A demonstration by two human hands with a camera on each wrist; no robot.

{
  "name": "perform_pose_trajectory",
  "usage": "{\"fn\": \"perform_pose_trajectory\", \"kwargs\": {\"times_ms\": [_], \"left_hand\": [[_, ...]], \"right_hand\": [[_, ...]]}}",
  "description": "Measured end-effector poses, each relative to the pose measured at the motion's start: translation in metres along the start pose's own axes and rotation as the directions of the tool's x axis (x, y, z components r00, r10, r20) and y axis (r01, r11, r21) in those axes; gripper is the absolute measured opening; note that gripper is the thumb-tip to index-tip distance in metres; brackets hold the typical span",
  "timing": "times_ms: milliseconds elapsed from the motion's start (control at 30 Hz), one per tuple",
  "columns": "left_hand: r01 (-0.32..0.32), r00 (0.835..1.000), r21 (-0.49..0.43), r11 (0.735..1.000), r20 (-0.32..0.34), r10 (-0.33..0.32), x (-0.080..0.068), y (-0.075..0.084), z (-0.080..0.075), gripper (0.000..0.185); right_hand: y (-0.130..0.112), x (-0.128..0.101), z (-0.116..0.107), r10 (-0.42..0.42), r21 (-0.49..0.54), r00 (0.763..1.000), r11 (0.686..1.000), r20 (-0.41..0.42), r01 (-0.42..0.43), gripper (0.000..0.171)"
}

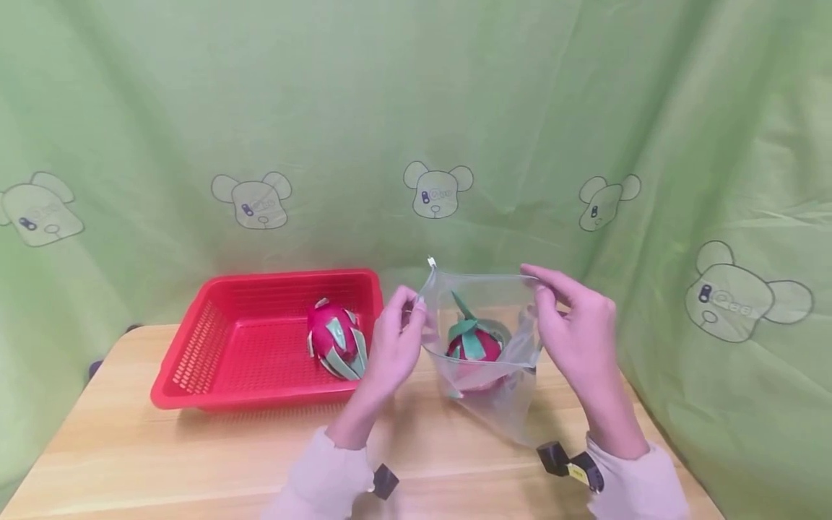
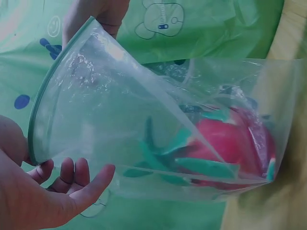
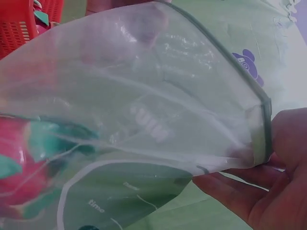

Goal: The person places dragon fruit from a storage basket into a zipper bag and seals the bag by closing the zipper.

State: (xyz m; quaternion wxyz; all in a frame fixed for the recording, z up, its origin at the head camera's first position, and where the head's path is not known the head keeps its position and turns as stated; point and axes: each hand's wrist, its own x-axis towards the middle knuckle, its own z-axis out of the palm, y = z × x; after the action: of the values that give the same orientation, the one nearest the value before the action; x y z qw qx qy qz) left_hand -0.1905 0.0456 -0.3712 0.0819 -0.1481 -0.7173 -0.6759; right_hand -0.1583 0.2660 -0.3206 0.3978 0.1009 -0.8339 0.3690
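Both hands, left hand (image 1: 396, 339) and right hand (image 1: 572, 332), pinch the clear bag's (image 1: 484, 347) rim apart near the table's (image 1: 195, 455) right edge, keeping the dragon fruit (image 1: 474, 350) upright inside, beside the red basket (image 1: 260, 339).

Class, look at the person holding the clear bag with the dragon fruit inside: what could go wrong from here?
1. The clear plastic zip bag hangs open, held only at its rim by the left hand and right hand; a slipped pinch could let it sag or drop.
2. The pink dragon fruit with green scales weighs down the bag's bottom, so tilting might spill it onto the wooden table.
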Motion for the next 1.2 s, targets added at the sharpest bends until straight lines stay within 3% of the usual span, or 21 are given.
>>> {"fn": "perform_pose_trajectory", "kwargs": {"times_ms": [233, 500, 867, 1200], "left_hand": [[-0.046, 0.999, 0.03, 0.998, 0.008, 0.046, 0.013, 0.018, -0.002, 0.009], [-0.094, 0.996, 0.121, 0.988, 0.005, 0.094, 0.029, 0.031, -0.002, 0.01], [-0.044, 0.999, 0.163, 0.986, 0.003, 0.044, 0.042, 0.05, -0.002, 0.012], [-0.048, 0.998, 0.174, 0.984, -0.042, 0.056, 0.041, 0.054, -0.011, 0.011]], "right_hand": [[-0.005, 0.01, -0.012, 0.018, -0.012, 0.999, 1.0, -0.028, -0.018, 0.034], [-0.004, 0.019, -0.026, 0.05, -0.05, 0.999, 0.998, 0.003, -0.05, 0.032], [-0.004, 0.032, -0.037, 0.103, -0.105, 0.993, 0.99, 0.058, -0.096, 0.03], [0.001, 0.037, -0.031, 0.153, -0.057, 0.975, 0.988, 0.159, -0.145, 0.03]]}}
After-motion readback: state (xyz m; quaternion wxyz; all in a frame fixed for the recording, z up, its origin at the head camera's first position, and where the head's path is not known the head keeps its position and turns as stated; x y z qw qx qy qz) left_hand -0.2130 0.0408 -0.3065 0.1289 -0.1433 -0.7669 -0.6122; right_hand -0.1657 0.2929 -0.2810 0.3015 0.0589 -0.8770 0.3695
